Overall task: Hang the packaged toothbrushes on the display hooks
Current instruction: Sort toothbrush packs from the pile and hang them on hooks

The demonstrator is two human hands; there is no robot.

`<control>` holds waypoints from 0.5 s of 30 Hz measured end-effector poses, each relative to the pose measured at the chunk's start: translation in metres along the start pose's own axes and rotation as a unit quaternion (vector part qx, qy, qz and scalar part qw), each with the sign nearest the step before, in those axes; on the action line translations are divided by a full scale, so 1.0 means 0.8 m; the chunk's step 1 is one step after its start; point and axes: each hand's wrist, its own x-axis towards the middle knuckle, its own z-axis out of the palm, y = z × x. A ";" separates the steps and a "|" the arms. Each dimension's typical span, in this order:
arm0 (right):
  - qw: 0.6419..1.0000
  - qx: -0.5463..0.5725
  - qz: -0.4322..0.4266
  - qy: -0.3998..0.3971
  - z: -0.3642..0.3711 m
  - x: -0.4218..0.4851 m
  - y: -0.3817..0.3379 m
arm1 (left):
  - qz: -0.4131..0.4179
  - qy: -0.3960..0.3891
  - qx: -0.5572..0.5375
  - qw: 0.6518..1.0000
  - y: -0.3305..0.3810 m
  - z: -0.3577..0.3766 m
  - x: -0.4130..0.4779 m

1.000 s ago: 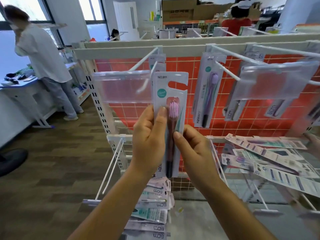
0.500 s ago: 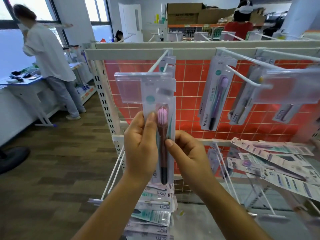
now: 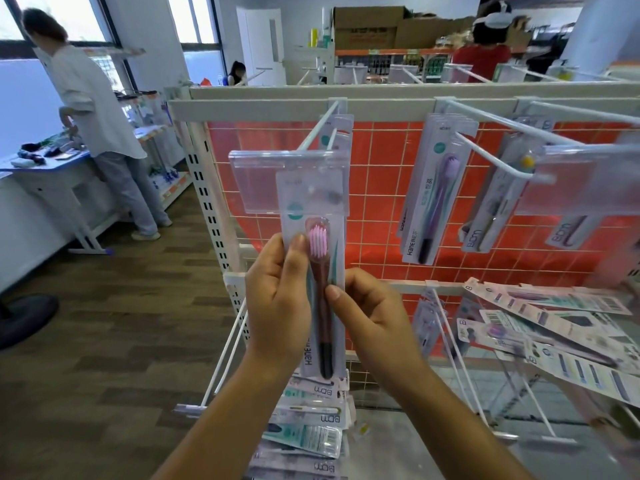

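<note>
A packaged toothbrush [image 3: 320, 271] with pink bristles and a dark red handle stands upright in front of me. My left hand [image 3: 277, 299] grips its left edge, thumb on the front. My right hand [image 3: 367, 313] pinches its right edge lower down. The pack's top sits behind the clear label holder [image 3: 256, 181] at the tip of the left display hook [image 3: 317, 131]. Whether the hang hole is on the hook is hidden. A purple toothbrush pack [image 3: 436, 188] hangs on the hook [image 3: 485, 150] to the right.
An orange grid panel [image 3: 374, 188] backs the white rack. Loose toothbrush packs lie in a pile on the right [image 3: 554, 327] and in a stack below my hands [image 3: 311, 427]. A person in a white shirt [image 3: 97, 109] stands at a counter on the left.
Both hands carried the pink toothbrush pack forward and up, so its top went from in front of the clear label holder to behind it. The camera moved closer to the rack.
</note>
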 end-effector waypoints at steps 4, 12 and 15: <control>1.000 -0.004 0.003 0.029 -0.005 0.001 0.005 | -0.006 -0.016 0.014 1.000 -0.003 0.003 0.009; 0.992 -0.045 0.042 0.111 -0.020 0.003 0.021 | -0.043 -0.007 0.054 0.998 -0.020 0.014 0.044; 0.985 -0.051 0.077 0.143 -0.029 0.009 0.028 | -0.063 -0.016 0.086 0.994 -0.019 0.021 0.056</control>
